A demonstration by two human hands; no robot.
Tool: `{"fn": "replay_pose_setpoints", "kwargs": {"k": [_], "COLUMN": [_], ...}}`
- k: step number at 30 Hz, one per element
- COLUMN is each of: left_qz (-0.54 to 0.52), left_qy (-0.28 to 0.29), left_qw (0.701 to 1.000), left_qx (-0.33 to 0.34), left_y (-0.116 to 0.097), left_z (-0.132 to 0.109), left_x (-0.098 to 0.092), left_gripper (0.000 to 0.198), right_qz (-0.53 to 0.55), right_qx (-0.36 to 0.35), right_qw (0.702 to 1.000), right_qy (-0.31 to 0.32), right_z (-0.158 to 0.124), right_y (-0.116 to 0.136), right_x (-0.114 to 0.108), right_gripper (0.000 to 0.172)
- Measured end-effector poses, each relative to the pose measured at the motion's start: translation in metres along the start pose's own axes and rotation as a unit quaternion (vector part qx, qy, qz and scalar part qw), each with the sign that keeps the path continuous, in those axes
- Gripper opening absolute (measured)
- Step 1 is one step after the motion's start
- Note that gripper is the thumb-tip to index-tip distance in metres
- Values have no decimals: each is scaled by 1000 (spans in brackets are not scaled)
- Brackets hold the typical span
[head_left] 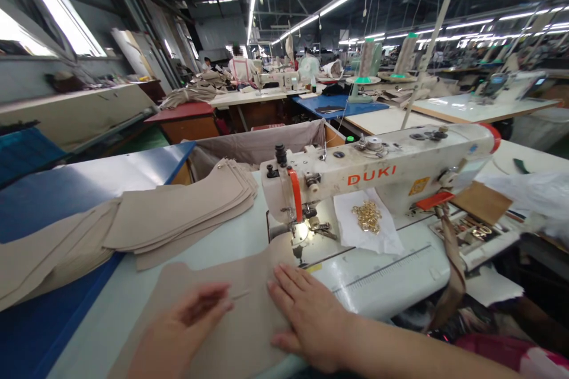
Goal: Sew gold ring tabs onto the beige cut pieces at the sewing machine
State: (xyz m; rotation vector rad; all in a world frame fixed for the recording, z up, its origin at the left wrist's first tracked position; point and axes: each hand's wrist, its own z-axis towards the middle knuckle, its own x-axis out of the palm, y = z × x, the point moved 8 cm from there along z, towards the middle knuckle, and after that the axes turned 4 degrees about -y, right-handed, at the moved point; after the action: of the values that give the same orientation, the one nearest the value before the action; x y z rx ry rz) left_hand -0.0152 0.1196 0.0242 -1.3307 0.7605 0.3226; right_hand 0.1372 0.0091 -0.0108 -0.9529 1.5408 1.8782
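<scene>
A beige fabric piece [240, 325] lies flat on the pale sewing table, its far end beside the needle area of a white sewing machine [329, 180]. My right hand [306, 314] rests palm down on this piece with its fingers stretched out, just in front of the presser foot. Over the left part of the cloth is my left hand [191, 317], slightly blurred, thumb and fingers drawn together. A thin pale streak shows at its fingertips; whether it is held or part of the cloth I cannot tell. The machine's lamp lights the needle plate [302, 234].
Stacked beige fabric pieces [186, 207] lie to the left, partly over a blue tabletop [89, 177]. Small gold metal parts [368, 216] sit on white paper [389, 237] under the machine arm. A parts tray [475, 231] and hanging strap [451, 260] are at right.
</scene>
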Motion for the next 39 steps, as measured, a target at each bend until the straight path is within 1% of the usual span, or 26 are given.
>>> {"fn": "replay_pose_setpoints", "kwargs": {"k": [2, 3, 4, 5, 6, 8, 10, 12, 14, 16, 17, 18, 19, 20, 21, 23, 26, 28, 31, 36, 39], "left_qz": [-65, -91, -107, -116, -119, -108, -87, -69, -57, -60, -70, -86, -104, -118, -126, -126, -111, -100, -98, -114, -118], "left_qy": [74, 103, 119, 131, 139, 159, 193, 224, 240, 234, 225, 212, 198, 187, 179, 176, 172, 170, 170, 164, 170], "left_qw": [995, 991, 987, 984, 983, 981, 977, 972, 968, 968, 970, 972, 974, 975, 976, 976, 979, 980, 980, 979, 978], "left_qx": [-6, -11, -17, -25, -31, -28, -4, 28, 55, 63, 56, 43, 29, 16, 5, -4, -1, 12, 26, 22, 24], "left_y": [-13, -19, -23, -26, -27, -30, -35, -42, -48, -51, -49, -47, -43, -39, -35, -27, -20, -18, -18, -20, -22], "left_z": [-2, -4, -7, -9, -10, -10, -8, -2, 8, 21, 28, 36, 42, 47, 51, 54, 51, 49, 47, 47, 45], "left_x": [39, 55, 68, 78, 85, 94, 100, 105, 107, 107, 106, 105, 104, 103, 104, 107, 110, 111, 112, 111, 112], "left_gripper": [36, 34, 32, 31, 31, 31, 32, 33, 33, 34, 35, 37, 39, 40, 40, 41, 42, 41, 37, 35, 35], "right_qz": [47, 75, 106, 135, 159, 189, 190, 169, 119, 33, -27, -90, -159, -232, -258, -285, -302, -310, -313, -298, -279], "right_qx": [40, 70, 102, 131, 154, 176, 172, 151, 121, 106, 114, 134, 167, 213, 239, 271, 290, 295, 306, 321, 314], "right_qw": [997, 991, 984, 976, 969, 958, 956, 965, 980, 989, 988, 979, 962, 936, 921, 907, 900, 898, 894, 893, 897], "right_qy": [-56, -83, -101, -111, -114, -122, -139, -134, -108, -97, -104, -122, -146, -160, -165, -152, -117, -101, -92, -105, -142], "right_z": [-3, -6, -9, -12, -14, -17, -17, -14, -9, -7, -7, -9, -12, -16, -19, -21, -19, -14, -8, -3, -3], "right_y": [-5, -10, -16, -22, -27, -34, -36, -35, -34, -40, -49, -61, -76, -94, -110, -139, -167, -175, -179, -185, -185], "right_x": [-10, -15, -18, -19, -20, -22, -28, -35, -44, -61, -73, -89, -106, -123, -136, -151, -154, -149, -142, -140, -145], "right_gripper": [66, 57, 42, 27, 19, 22, 22, 24, 26, 27, 27, 27, 26, 27, 27, 25, 22, 21, 21, 15, 24]}}
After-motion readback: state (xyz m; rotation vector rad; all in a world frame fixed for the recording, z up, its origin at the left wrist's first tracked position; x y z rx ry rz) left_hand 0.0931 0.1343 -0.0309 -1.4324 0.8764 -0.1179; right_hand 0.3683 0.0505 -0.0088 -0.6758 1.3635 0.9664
